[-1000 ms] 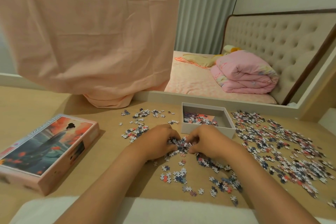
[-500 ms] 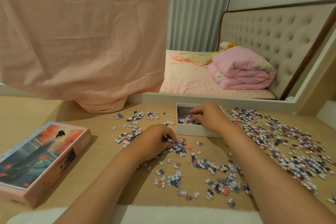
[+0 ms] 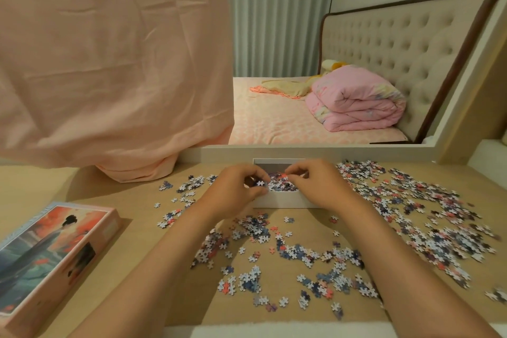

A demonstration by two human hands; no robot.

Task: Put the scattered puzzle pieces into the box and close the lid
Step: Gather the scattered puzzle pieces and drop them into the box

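Observation:
A small white box (image 3: 279,202) stands open on the wooden table, with puzzle pieces inside. Both hands hover over it. My left hand (image 3: 236,191) has its fingers curled round puzzle pieces (image 3: 259,183) at the box's left rim. My right hand (image 3: 315,186) pinches a reddish piece above the box's right side. Scattered puzzle pieces (image 3: 288,252) cover the table in front of the box and spread thickly to the right (image 3: 428,217). The picture lid (image 3: 52,261) lies face up at the left.
A peach cloth (image 3: 109,63) hangs down onto the table's back left. Behind the box runs the white frame of a mirror (image 3: 315,149) showing a bed. A white strip (image 3: 247,331) lies along the table's front edge.
My left hand has lifted pieces from the pile in front of the box and carried them to the box. My right hand stays over the box.

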